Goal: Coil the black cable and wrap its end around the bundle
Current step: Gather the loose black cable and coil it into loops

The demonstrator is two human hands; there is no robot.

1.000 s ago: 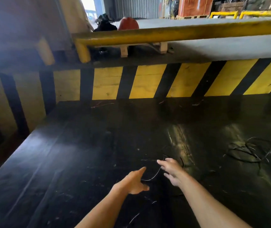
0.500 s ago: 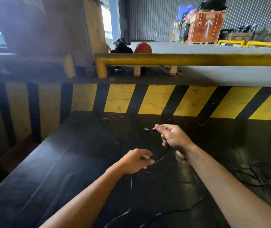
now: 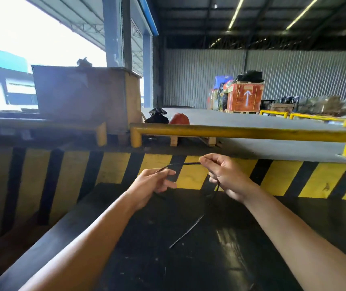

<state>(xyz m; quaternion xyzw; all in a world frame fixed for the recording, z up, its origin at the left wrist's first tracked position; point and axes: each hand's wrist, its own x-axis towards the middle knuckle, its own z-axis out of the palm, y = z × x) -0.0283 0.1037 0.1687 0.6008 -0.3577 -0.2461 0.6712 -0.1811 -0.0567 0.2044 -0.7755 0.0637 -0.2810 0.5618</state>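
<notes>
A thin black cable (image 3: pixel 183 164) stretches in a shallow arc between both raised hands, above the black platform. My left hand (image 3: pixel 153 181) pinches one part of it between thumb and fingers. My right hand (image 3: pixel 223 175) grips the other part at its fingertips. From below the right hand the cable hangs down and its free tail (image 3: pixel 186 232) trails onto the black surface. No coil has formed; I see a single strand only.
The black platform (image 3: pixel 188 259) lies below my arms, backed by a yellow-and-black striped wall (image 3: pixel 109 166). A yellow guard rail (image 3: pixel 241 132) runs behind it. A large crate (image 3: pixel 79 95) stands back left, an orange crate (image 3: pixel 245 97) far right.
Both hands picked the cable off the platform and lifted it to chest height. They have spread apart, drawing the strand taut between them. The view has tilted upward.
</notes>
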